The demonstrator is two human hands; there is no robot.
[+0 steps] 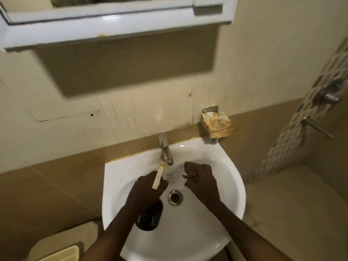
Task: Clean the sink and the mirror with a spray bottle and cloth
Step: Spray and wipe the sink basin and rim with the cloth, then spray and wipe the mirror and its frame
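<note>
Two bare forearms reach in from the bottom edge over the white sink [233,178], which serves as the landmark for everything else. Above the left half of the basin, the left hand [146,189] is wrapped around the neck of a dark spray bottle [150,216]; its cream nozzle with a yellow tip points toward the tap [165,150] at the back rim of the sink. A pale mark shows on the bottle's dark body (too small and blurred to read as writing). Above the right half of the basin, the right hand [201,180] is closed around a crumpled brown cloth [190,170], a wad of which sticks out toward the tap. The round metal drain [175,197] sits at the bottom of the sink, between the two hands.

Just beyond the sink's back right corner, a wall-mounted soap dish [216,123] carries something stained and orange-brown. High above the sink, the white-framed mirror cabinet [113,29] hangs on the beige tiled wall. Well to the right of the sink, metal shower fittings [329,93] stand out from a patterned tile strip.
</note>
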